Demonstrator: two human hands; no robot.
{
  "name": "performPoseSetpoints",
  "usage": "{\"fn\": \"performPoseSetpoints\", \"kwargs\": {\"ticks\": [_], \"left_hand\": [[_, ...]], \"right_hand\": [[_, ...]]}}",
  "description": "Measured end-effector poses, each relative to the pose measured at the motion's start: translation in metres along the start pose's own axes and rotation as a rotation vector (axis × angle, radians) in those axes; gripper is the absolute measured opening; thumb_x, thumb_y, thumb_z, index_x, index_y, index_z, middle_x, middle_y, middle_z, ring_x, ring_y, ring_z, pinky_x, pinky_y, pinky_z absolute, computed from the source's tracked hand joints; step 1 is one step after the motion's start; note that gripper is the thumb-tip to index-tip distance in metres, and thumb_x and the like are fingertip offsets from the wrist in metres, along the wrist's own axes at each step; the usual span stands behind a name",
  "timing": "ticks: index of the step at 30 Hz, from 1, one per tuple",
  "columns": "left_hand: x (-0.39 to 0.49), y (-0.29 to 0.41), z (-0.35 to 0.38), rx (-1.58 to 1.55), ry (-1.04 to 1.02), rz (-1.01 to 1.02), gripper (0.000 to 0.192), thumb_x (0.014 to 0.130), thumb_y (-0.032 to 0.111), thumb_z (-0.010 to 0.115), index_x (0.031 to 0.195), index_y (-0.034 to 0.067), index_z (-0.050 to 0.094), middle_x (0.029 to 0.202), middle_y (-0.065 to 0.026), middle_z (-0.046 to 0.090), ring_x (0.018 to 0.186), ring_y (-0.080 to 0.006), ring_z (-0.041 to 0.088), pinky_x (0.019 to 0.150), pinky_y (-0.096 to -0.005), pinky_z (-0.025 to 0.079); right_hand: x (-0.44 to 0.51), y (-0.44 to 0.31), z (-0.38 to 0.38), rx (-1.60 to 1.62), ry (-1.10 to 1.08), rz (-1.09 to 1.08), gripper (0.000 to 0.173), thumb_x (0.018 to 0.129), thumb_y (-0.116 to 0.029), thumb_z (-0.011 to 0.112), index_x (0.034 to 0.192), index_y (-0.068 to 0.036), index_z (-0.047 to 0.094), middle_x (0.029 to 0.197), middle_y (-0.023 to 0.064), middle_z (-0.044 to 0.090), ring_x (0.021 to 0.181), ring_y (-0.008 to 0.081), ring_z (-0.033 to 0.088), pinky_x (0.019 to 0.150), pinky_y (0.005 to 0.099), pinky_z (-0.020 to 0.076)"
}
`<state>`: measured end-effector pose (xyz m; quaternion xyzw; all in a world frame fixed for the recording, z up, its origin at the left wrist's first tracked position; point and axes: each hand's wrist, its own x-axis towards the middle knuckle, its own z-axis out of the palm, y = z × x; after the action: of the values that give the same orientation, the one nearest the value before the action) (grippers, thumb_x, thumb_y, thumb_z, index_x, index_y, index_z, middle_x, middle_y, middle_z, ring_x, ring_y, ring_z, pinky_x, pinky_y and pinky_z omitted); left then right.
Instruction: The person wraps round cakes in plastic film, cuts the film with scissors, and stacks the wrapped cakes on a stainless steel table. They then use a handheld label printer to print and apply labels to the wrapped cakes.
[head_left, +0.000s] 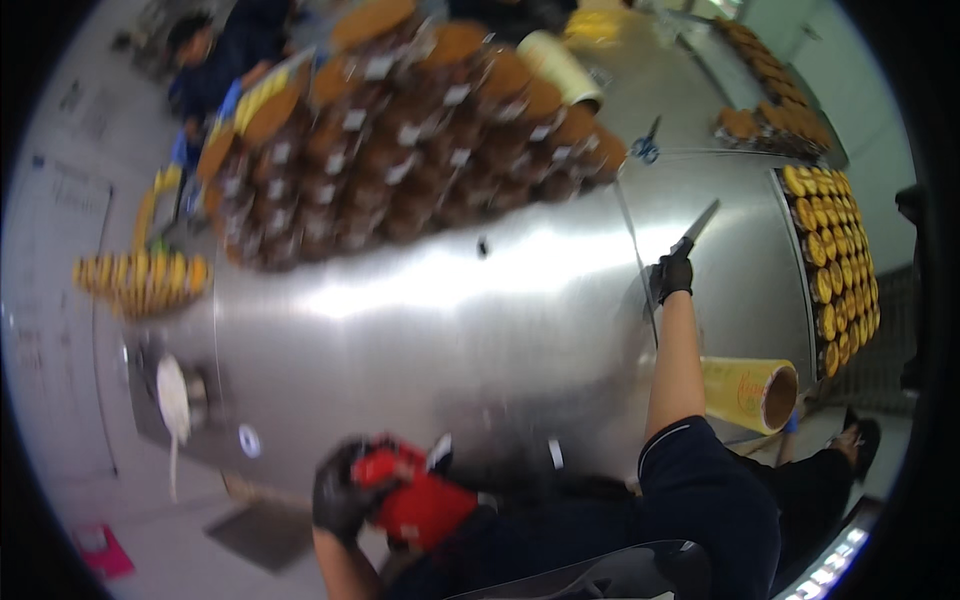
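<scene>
My right hand (673, 276), in a black glove, grips a knife (703, 220) by its dark handle over the right part of a stainless steel table (420, 337). The blade points away from me and slightly right. Close to my body, my gloved left hand (345, 487) is closed around a red object (424, 506), too blurred to name further. Near that hand lies a small white slip (555, 454). Beside my right forearm rests a large yellowish roll of plastic film (742, 391) with a cardboard core.
A big stack of wrapped brown round baked goods (390, 150) fills the table's far side. Blue-handled scissors (646, 148) and another film roll (561, 69) lie beyond. Yellow-topped pieces (832, 262) stand in rows at right. Co-workers (217, 67) stand far left and at lower right.
</scene>
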<state>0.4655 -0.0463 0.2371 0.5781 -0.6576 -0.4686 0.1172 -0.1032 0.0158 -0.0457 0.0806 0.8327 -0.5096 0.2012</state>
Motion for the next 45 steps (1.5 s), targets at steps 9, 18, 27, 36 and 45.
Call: {"fn": "performPoseSetpoints", "kwargs": {"ticks": [9, 18, 27, 36, 45], "left_hand": [[0.001, 0.024, -0.044, 0.116, 0.331, 0.589, 0.066, 0.053, 0.019, 0.091, 0.108, 0.0, 0.061, 0.096, -0.0115, 0.062, 0.084, -0.0203, 0.063, 0.07, -0.0329, 0.055], [-0.024, 0.007, -0.091, 0.268, 0.785, 0.879, 0.066, 0.052, 0.027, 0.091, 0.105, 0.0, 0.062, 0.089, -0.0103, 0.058, 0.078, -0.0243, 0.057, 0.066, -0.036, 0.05], [-0.044, -0.007, -0.111, 0.299, 0.914, 0.946, 0.066, 0.054, 0.034, 0.089, 0.105, 0.002, 0.063, 0.089, -0.0095, 0.057, 0.078, -0.0237, 0.058, 0.065, -0.0359, 0.049], [-0.061, -0.007, -0.109, 0.364, 0.885, 1.069, 0.068, 0.052, 0.038, 0.089, 0.105, 0.004, 0.064, 0.092, -0.0088, 0.059, 0.081, -0.0247, 0.058, 0.071, -0.0365, 0.048], [-0.063, -0.001, -0.104, 0.333, 0.854, 1.119, 0.068, 0.051, 0.039, 0.089, 0.105, 0.006, 0.064, 0.093, -0.0075, 0.06, 0.082, -0.024, 0.059, 0.07, -0.0367, 0.048]], "right_hand": [[-0.348, -0.023, -0.113, 0.401, -0.554, -0.184, 0.051, 0.086, -0.016, 0.063, 0.133, -0.007, 0.044, 0.104, 0.0082, 0.058, 0.07, 0.012, 0.057, 0.052, 0.022, 0.0426], [-0.518, -0.029, -0.149, -0.038, -1.056, -0.511, 0.062, 0.094, -0.01, 0.055, 0.148, -0.003, 0.023, 0.114, 0.0099, 0.061, 0.084, 0.0116, 0.054, 0.085, 0.0269, 0.045], [-0.567, -0.013, -0.173, -0.391, -0.882, -0.931, 0.053, 0.087, 0.001, 0.059, 0.138, 0.002, 0.041, 0.108, 0.0194, 0.065, 0.095, 0.0255, 0.067, 0.082, 0.0322, 0.05], [-0.583, -0.03, -0.211, -0.363, -0.812, -0.828, 0.052, 0.087, -0.001, 0.056, 0.138, 0.001, 0.041, 0.111, 0.021, 0.064, 0.101, 0.0303, 0.066, 0.085, 0.0338, 0.0498], [-0.581, -0.042, -0.233, -0.444, -0.834, -0.841, 0.052, 0.089, -0.003, 0.054, 0.138, 0.001, 0.041, 0.115, 0.0229, 0.063, 0.103, 0.0315, 0.065, 0.086, 0.0341, 0.0501]]}}
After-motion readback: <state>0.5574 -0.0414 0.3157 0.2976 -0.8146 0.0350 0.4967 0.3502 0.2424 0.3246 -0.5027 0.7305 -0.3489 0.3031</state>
